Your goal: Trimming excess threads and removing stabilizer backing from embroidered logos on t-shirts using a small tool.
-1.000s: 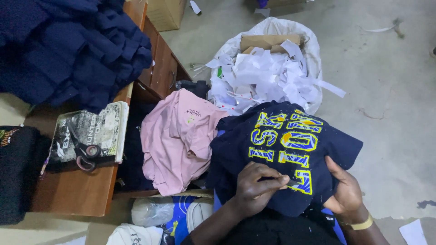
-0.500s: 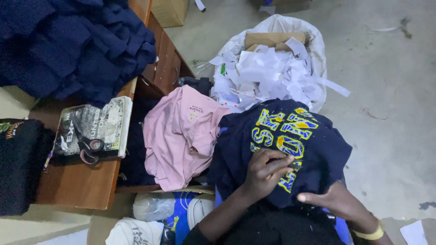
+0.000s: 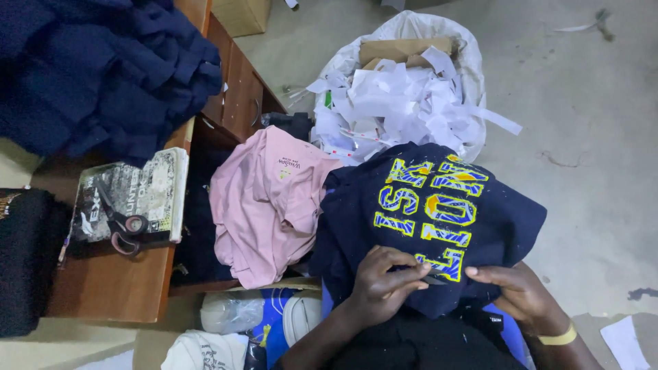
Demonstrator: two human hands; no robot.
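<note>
Far left of the hands: black fabric bundle [image 3: 24,260] at the table's [image 3: 110,291] outer edge, partly out of view.
Up and left of the hands: heap of dark blue garments [image 3: 103,68] piled on the table top, probably stacked there as one batch.
Left of the hands, on the table: flat rectangular booklet or packet [image 3: 133,195] in grey, black and white print, lying face up; dark-handled scissors [image 3: 120,223] resting across it, likely parked within easy reach.
Just left of the hands: pink shirt [image 3: 264,205] draped over the table's open front, small yellowish mark near its collar.
Below and left of the hands: white and blue items [image 3: 257,315] on the floor, too crumpled to name.
Left hand [image 3: 384,277]: curled, fingertips pinched on the lower hem of the printed area, apparently nipping a small thin dark tool or thread; cannot tell which.
Under both hands: navy shirt [image 3: 425,219] spread over the lap, yellow and blue block lettering facing up and upside down to the wearer, seemingly pulled flat so the print can be worked on.
Above the hands: white sack [image 3: 473,75] on the floor, mouth open, stuffed with white paper strips [image 3: 384,103] and a brown cardboard piece [image 3: 401,49].
Right hand [image 3: 514,291]: laid flat with fingers mostly extended, pressing the shirt's edge taut, grasping nothing; yellow band [image 3: 556,337] at the wrist.
</note>
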